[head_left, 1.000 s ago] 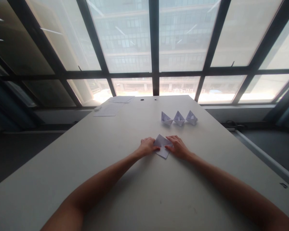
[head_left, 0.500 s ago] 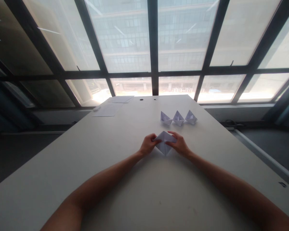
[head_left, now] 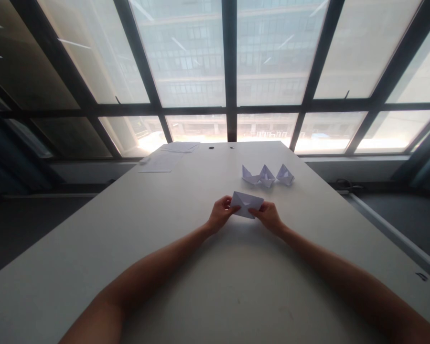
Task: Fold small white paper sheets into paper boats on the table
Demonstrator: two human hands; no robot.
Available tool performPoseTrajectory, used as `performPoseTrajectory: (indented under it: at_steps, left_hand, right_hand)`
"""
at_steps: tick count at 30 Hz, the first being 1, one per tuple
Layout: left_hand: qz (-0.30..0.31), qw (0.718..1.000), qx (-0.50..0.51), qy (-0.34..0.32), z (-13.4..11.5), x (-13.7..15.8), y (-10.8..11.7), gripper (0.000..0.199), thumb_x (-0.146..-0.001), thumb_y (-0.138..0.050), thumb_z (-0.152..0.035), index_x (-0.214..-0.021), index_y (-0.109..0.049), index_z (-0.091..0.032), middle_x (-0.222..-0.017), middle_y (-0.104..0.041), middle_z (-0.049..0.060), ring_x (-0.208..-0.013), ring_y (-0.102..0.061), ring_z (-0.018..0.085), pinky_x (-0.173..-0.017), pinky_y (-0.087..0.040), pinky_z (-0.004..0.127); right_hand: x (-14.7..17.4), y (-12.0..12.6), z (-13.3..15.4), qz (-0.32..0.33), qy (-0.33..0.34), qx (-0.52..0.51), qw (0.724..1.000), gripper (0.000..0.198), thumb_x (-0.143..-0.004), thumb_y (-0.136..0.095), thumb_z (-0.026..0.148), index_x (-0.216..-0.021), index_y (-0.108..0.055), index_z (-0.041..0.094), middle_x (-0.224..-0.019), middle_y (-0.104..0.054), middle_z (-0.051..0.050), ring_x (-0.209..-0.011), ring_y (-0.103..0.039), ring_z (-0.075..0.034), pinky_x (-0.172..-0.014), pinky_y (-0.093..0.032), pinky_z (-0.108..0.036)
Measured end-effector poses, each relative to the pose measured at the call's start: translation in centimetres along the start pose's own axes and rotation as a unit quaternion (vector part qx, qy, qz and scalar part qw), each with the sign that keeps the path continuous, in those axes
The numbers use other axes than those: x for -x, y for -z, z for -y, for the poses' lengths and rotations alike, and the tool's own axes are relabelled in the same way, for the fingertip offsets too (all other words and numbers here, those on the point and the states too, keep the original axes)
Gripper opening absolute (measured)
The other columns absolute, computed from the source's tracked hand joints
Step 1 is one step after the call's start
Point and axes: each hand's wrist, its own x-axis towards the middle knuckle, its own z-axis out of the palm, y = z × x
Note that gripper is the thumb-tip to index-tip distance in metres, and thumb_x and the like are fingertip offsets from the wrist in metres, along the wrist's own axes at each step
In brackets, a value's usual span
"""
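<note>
Between my two hands is a folded sheet of white paper (head_left: 246, 202), held a little above the table and roughly rectangular in outline, with creases meeting near its middle. My left hand (head_left: 222, 210) pinches its left end, thumb on the near face. At the right end my right hand (head_left: 268, 213) grips it the same way; most of those fingers are hidden behind the paper. Just beyond stand three folded white paper boats in a row: a left one (head_left: 250, 177), a middle one (head_left: 267, 177) and a right one (head_left: 285, 176). The left and middle boats appear to touch or overlap.
A long white table (head_left: 157, 267) stretches away to a wall of tall windows. Flat white paper sheets (head_left: 157, 163) lie at its far left. Two small dark holes, one a round hole (head_left: 211, 147), sit near the far edge. A small dark mark (head_left: 422, 276) is at the right edge.
The paper has gone from a diamond shape to a wider, flatter rectangular one. My right fingers have moved from its top edge to behind its right end. The left boat looks shifted or turned.
</note>
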Motion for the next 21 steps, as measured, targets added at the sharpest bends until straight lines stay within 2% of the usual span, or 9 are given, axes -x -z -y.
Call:
performPoseTrajectory:
  at_steps: [2,4,8,10,11,13,16,18,21]
  left_hand:
    - [-0.01,0.998,-0.061,-0.025,0.1,-0.1,0.2,0.039,-0.076,-0.079,-0.043,-0.1,-0.064,-0.017,-0.095,-0.07,0.006,-0.087,-0.065,0.02,-0.075,-0.049,0.031]
    - [-0.031,0.99,-0.127,-0.062,0.1,-0.2,0.5,0.049,-0.077,-0.079,-0.041,-0.118,-0.06,-0.02,-0.106,-0.069,0.008,-0.097,-0.064,0.021,-0.08,-0.049,0.032]
    - [-0.091,0.96,-0.216,-0.153,-0.2,-0.3,1.1,0.084,-0.076,-0.08,-0.041,-0.146,-0.035,-0.026,-0.129,-0.059,0.012,-0.11,-0.059,0.024,-0.087,-0.048,0.036]
    - [-0.106,0.936,-0.264,-0.206,-0.4,-0.3,1.3,0.088,-0.077,-0.079,-0.044,-0.149,-0.032,-0.025,-0.133,-0.055,0.015,-0.117,-0.056,0.026,-0.092,-0.047,0.04]
    - [-0.095,0.923,-0.293,-0.229,-0.5,-0.3,1.4,0.082,-0.079,-0.078,-0.043,-0.148,-0.036,-0.025,-0.133,-0.056,0.015,-0.119,-0.054,0.027,-0.095,-0.046,0.042]
    - [-0.04,0.898,-0.351,-0.263,-0.7,-0.1,1.6,0.058,-0.085,-0.073,-0.038,-0.137,-0.052,-0.025,-0.128,-0.061,0.012,-0.121,-0.054,0.027,-0.099,-0.042,0.043]
    - [0.058,0.874,-0.4,-0.27,-0.7,0.1,1.9,0.02,-0.091,-0.067,-0.027,-0.11,-0.072,-0.026,-0.108,-0.072,0.006,-0.106,-0.062,0.022,-0.097,-0.042,0.039]
    - [0.1,0.866,-0.417,-0.256,-0.4,0.1,2.0,0.013,-0.091,-0.065,-0.022,-0.097,-0.075,-0.026,-0.098,-0.074,0.004,-0.096,-0.065,0.02,-0.092,-0.043,0.037]
    - [0.156,0.855,-0.441,-0.225,0.3,-0.1,2.2,0.021,-0.09,-0.062,-0.013,-0.095,-0.077,-0.027,-0.098,-0.075,0.002,-0.094,-0.066,0.019,-0.09,-0.044,0.035]
  right_hand:
    - [0.1,0.3,0.1,-0.039,0.058,0.08,0.994,0.028,-0.081,-0.071,0.044,-0.083,-0.072,0.015,-0.077,-0.072,-0.005,-0.07,-0.064,-0.021,-0.064,-0.049,-0.031]
    - [0.1,0.8,0.4,-0.066,0.14,0.184,0.971,0.021,-0.088,-0.065,0.036,-0.081,-0.07,0.017,-0.079,-0.071,-0.005,-0.074,-0.063,-0.02,-0.07,-0.048,-0.031]
    - [0.1,1.8,1.5,-0.024,0.292,0.37,0.882,0.017,-0.094,-0.054,0.02,-0.088,-0.069,0.019,-0.083,-0.069,-0.006,-0.082,-0.059,-0.02,-0.08,-0.042,-0.033]
    - [0.2,1.9,2.0,0.009,0.331,0.436,0.837,0.017,-0.094,-0.052,0.017,-0.091,-0.069,0.019,-0.086,-0.069,-0.006,-0.084,-0.057,-0.02,-0.082,-0.039,-0.034]
    - [0.2,1.9,2.3,0.022,0.342,0.461,0.818,0.017,-0.095,-0.052,0.016,-0.091,-0.068,0.019,-0.087,-0.069,-0.006,-0.084,-0.056,-0.021,-0.082,-0.038,-0.035]
    - [0.3,1.6,2.7,0.044,0.352,0.495,0.793,0.019,-0.096,-0.051,0.017,-0.089,-0.068,0.019,-0.087,-0.068,-0.007,-0.085,-0.054,-0.021,-0.083,-0.037,-0.035]
    - [0.4,1.3,2.9,0.085,0.354,0.515,0.776,0.021,-0.098,-0.05,0.018,-0.086,-0.067,0.019,-0.085,-0.067,-0.006,-0.085,-0.053,-0.021,-0.084,-0.036,-0.035]
    - [0.3,1.1,2.6,0.116,0.345,0.519,0.773,0.019,-0.097,-0.051,0.018,-0.085,-0.066,0.019,-0.086,-0.066,-0.006,-0.086,-0.053,-0.02,-0.084,-0.036,-0.034]
    - [0.2,1.0,2.0,0.171,0.315,0.51,0.782,0.013,-0.093,-0.058,0.014,-0.084,-0.066,0.019,-0.089,-0.067,-0.006,-0.088,-0.054,-0.02,-0.084,-0.037,-0.033]
